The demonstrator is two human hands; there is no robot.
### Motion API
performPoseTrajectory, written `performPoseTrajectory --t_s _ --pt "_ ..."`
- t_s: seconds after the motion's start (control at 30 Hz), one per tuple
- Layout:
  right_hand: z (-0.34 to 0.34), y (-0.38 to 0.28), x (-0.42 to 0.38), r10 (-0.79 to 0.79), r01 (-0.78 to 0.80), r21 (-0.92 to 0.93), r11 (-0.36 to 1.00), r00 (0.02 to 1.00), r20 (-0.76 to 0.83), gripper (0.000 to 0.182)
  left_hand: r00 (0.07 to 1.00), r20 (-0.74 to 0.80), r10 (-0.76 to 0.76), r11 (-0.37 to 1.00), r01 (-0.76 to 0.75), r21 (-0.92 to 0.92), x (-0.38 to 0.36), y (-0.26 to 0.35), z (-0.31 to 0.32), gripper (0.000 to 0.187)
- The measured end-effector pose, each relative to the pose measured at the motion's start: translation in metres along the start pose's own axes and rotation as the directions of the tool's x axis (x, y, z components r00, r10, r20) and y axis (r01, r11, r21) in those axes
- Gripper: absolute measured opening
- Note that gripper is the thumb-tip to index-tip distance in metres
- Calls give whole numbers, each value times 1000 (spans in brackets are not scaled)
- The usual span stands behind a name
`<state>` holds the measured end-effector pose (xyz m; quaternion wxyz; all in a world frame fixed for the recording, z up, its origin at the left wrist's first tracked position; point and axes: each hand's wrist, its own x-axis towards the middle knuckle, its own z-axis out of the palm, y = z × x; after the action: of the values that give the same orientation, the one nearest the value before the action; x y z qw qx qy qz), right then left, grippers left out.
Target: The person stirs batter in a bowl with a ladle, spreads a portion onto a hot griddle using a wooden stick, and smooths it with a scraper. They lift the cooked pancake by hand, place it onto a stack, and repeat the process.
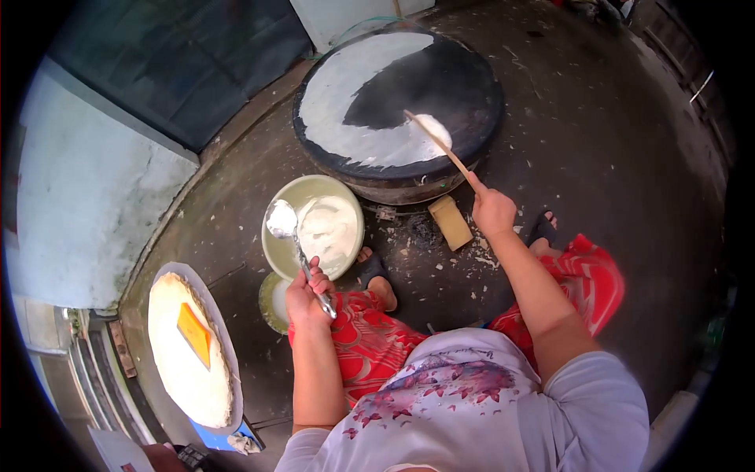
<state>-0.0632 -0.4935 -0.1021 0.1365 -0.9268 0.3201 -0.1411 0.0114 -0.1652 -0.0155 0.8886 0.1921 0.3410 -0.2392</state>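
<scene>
A large round black griddle (472,86) carries a ring of white batter (338,102) along its left and near side. My right hand (494,211) is closed around a wooden stick (454,157), whose far end lies over the griddle beside a small heap of batter (432,134). My left hand (310,295) grips the handle of a metal ladle (300,256). The ladle's bowl, with white stuff on it, is above a pale green basin (358,228) that holds more white batter.
A smaller green bowl (267,303) sits partly under the basin. A yellow block (451,223) lies near the griddle's base. At the left, a round tray holds a pale stack (177,354) with an orange item (194,334) on top. Walls stand at the upper left.
</scene>
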Motion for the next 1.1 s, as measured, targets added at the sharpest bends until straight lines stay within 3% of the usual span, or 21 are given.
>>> performPoseTrajectory --t_s 0.07,0.13,0.17,0.2,0.27,0.3,0.4,0.47,0.5,0.53,0.6,0.63,0.7,0.77,0.87,0.93,0.97,1.0,1.07,1.1 --pt "-5 4 2 80 -81 53 995 997 15 46 1000 -3 7 1000 -7 25 1 -1 2 34" --pt "8 -10 -6 14 -4 308 951 999 -31 43 1000 15 5 1000 -5 -6 4 0 2 33" --pt "-2 -16 -16 -204 217 255 942 976 -74 44 1000 12 8 1000 -8 -10 2 -2 4 33" --pt "-1 -9 -14 -200 212 256 943 977 -73 44 1000 10 6 1000 -6 -6 3 -3 5 33" --pt "2 18 -4 -215 218 30 976 974 -74 48 1000 6 -11 999 11 -36 3 -4 5 32" --pt "1 37 7 -202 204 14 979 974 -102 51 1000 2 -10 999 10 -35 4 -4 4 32" --pt "-17 48 37 -50 51 28 998 997 -54 45 1000 11 -7 1000 7 -9 6 -7 4 32" --pt "-19 32 44 174 -177 267 947 984 37 41 1000 1 -7 999 7 -33 6 -8 8 32" --pt "-18 25 44 212 -253 413 875 967 141 38 1000 0 -5 999 5 -37 8 -7 8 32" --pt "4 29 32 45 -35 502 864 999 -6 39 1000 0 -5 999 5 -35 8 -9 9 32" --pt "-20 25 4 -415 391 215 895 907 75 44 1000 -8 -4 999 4 -40 7 -10 12 31" --pt "-17 37 7 -410 386 216 897 909 77 44 1000 -11 -6 999 6 -35 8 -11 12 31" --pt "-14 85 19 -418 427 55 902 899 -131 52 1000 9 -14 998 14 -55 11 -11 11 32" --pt "-22 115 52 -381 371 -95 924 916 -128 58 1000 -14 6 999 -7 -47 11 -15 15 32" --pt "-35 97 94 -206 198 -93 976 974 -97 51 999 -31 25 999 -26 -29 12 -20 22 32" --pt "-30 79 101 75 -92 236 968 994 81 47 1000 -19 -2 996 1 -84 16 -20 23 32" --pt "-23 80 94 30 -54 417 907 998 64 46 1000 -18 5 997 -7 -80 16 -21 24 32" --pt "-21 85 80 -204 211 361 909 977 -56 48 1000 -21 7 997 -8 -80 16 -20 23 32" --pt "-40 108 69 -506 503 123 855 862 -8 52 999 -31 19 997 -21 -80 20 -19 22 32" --pt "-37 131 80 -481 485 63 872 874 -67 54 999 -38 39 996 -42 -77 20 -21 24 32"
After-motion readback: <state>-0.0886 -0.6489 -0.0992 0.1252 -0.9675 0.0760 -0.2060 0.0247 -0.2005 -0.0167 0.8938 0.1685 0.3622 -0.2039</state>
